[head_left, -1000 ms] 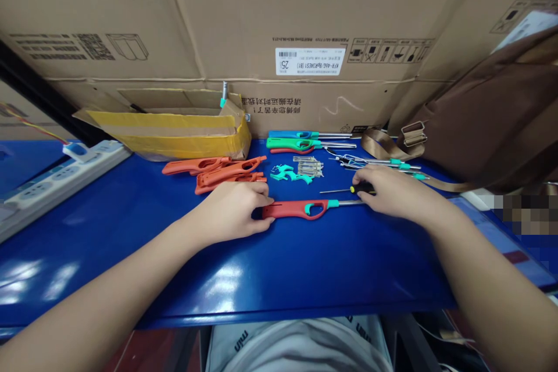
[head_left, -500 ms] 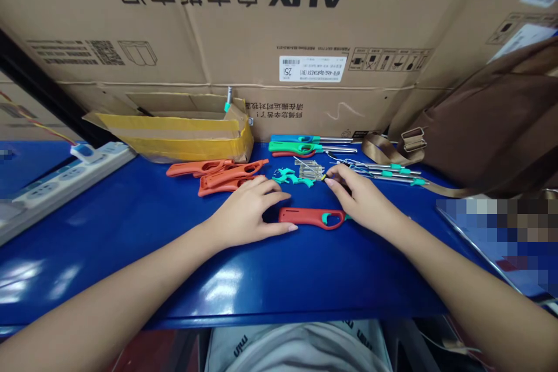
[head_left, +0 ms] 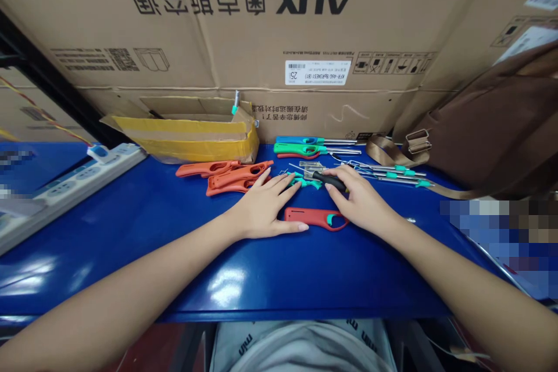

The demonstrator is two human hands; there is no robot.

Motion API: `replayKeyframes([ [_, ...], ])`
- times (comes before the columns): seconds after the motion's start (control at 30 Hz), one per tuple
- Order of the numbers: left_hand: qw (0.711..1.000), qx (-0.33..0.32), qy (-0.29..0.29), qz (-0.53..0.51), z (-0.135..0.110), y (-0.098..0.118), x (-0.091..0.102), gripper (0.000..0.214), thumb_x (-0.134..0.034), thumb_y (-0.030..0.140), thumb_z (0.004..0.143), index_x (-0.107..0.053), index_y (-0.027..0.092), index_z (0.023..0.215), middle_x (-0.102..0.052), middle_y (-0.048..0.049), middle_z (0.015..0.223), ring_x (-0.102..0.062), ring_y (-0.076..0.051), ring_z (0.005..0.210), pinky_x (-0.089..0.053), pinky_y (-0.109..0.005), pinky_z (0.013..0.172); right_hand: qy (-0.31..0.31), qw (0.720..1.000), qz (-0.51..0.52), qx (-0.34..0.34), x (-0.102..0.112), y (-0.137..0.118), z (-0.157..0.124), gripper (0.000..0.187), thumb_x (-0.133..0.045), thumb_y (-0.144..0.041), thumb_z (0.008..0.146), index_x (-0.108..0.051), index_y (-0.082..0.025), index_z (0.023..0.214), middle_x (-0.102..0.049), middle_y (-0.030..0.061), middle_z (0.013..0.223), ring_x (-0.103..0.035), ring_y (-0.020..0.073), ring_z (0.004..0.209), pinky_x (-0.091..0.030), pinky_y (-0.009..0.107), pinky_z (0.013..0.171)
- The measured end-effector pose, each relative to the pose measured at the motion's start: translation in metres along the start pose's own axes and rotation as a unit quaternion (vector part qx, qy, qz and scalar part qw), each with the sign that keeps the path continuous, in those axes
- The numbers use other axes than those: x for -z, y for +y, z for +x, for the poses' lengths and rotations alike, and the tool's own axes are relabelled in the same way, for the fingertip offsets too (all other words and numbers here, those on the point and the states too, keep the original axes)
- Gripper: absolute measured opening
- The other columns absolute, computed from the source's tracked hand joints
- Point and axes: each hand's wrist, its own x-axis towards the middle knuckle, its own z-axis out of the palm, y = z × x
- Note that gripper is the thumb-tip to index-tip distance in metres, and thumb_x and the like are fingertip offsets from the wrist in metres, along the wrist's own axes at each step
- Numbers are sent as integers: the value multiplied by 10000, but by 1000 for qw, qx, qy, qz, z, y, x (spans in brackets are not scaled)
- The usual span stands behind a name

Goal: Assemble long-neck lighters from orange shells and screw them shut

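A screwdriver (head_left: 326,179) with a black handle is in my right hand (head_left: 360,195), its thin shaft pointing left over clear plastic parts (head_left: 310,167). My left hand (head_left: 265,209) is spread with nothing in it, palm down on the table side. Its fingertips are near several green triggers (head_left: 300,180) and the orange handle shells (head_left: 238,177). Between my hands a red lighter body (head_left: 311,218) lies flat, with a green trigger in its loop. My left thumb is at its left end; the right hand covers part of its right end.
Blue and green lighters (head_left: 300,149) lie at the back. Metal lighter tubes (head_left: 394,174) with green ends and wires lie to the right. A yellow-taped carton (head_left: 187,148), a power strip (head_left: 74,186) and a brown bag (head_left: 492,122) with a strap border the blue table (head_left: 261,279).
The black handle of the screwdriver now shows in my right hand. My left hand has moved slightly right and spread its fingers. The view has shifted a little.
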Motion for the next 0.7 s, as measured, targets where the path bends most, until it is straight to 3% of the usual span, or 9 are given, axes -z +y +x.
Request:
replayKeyframes([
  [0.53, 1000, 2, -7, -27, -7, 4, 7, 908, -501, 776, 888, -417, 163, 1553, -371, -217, 1614, -337, -384, 1506, -160, -638, 1233, 46, 999, 1, -4, 1, 2, 0, 232, -522, -253, 966, -653, -195, 1149, -671, 132, 1146, -654, 274, 1090, -523, 467, 984],
  [0.6, 999, -1, 14, -51, -7, 5, 10, 850, -560, 732, 887, -466, 177, 1523, -434, -197, 1584, -394, -375, 1473, -209, -623, 1224, 65, 997, 18, -23, 3, 0, 0, 212, -537, -254, 955, -653, -210, 1125, -677, 120, 1135, -657, 268, 1072, -541, 449, 946],
  [0.7, 986, 24, 86, -137, -7, 8, 11, 587, -617, 558, 931, -623, 168, 1370, -637, -158, 1393, -568, -313, 1308, -387, -514, 1154, 116, 985, 107, -76, 6, -4, 1, 196, -586, -286, 929, -641, -223, 1107, -688, 92, 1094, -680, 239, 957, -577, 395, 826],
])
